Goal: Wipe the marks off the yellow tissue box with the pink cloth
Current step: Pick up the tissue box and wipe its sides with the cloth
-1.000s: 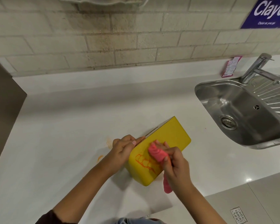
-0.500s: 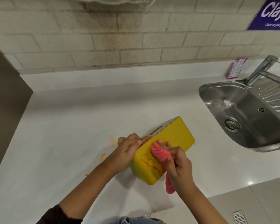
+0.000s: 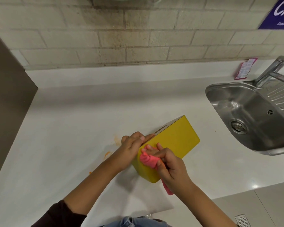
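Note:
The yellow tissue box (image 3: pixel 175 138) lies on its side on the white counter (image 3: pixel 72 128), its slot facing away to the upper left. My left hand (image 3: pixel 132 147) grips the box's near left end along the top edge. My right hand (image 3: pixel 168 166) holds the bunched pink cloth (image 3: pixel 148 159) and presses it onto the near yellow face. A tail of the cloth hangs below my right wrist. The cloth and my fingers cover the place where the orange marks were, so no marks show on the box.
A steel sink (image 3: pixel 256 115) with a tap (image 3: pixel 272 69) lies at the right. Orange smears (image 3: pixel 116 140) stain the counter left of the box. A pink packet (image 3: pixel 244 68) leans on the back ledge. A dark panel (image 3: pixel 7 95) bounds the left side.
My right hand has slid the pink cloth leftward and down over the orange marks, which showed earlier and are now covered. My left hand keeps its hold on the box.

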The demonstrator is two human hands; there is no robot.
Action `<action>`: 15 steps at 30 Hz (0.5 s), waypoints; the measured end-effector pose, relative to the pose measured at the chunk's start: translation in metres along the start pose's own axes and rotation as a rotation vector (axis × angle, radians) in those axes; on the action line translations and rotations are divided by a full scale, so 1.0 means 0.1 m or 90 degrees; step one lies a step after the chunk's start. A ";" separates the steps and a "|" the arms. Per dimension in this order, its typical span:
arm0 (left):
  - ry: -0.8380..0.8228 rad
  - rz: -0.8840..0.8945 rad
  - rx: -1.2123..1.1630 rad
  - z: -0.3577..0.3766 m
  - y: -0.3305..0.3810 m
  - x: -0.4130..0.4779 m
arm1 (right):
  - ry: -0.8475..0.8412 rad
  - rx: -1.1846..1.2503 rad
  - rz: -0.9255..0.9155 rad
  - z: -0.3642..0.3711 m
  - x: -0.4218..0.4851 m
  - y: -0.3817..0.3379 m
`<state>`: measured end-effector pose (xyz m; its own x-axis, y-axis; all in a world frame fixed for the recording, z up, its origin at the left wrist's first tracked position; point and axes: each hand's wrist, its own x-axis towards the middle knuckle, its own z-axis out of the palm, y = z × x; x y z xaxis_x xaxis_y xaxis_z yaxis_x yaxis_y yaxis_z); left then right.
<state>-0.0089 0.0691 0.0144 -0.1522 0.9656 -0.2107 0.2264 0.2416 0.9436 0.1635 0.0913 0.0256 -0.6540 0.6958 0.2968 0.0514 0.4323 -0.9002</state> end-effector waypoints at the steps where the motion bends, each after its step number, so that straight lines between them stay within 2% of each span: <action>1: 0.005 -0.006 -0.002 0.00 0.01 0.00 | -0.010 0.003 0.002 -0.01 -0.01 0.01; 15: 0.018 -0.034 -0.021 -0.04 -0.06 0.07 | -0.192 0.008 0.076 -0.26 -0.28 -0.06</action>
<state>-0.0153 0.0740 0.0087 -0.1911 0.9481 -0.2541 0.1860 0.2892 0.9390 0.2006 0.0844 0.0309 -0.8382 0.5390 0.0836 0.1325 0.3499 -0.9274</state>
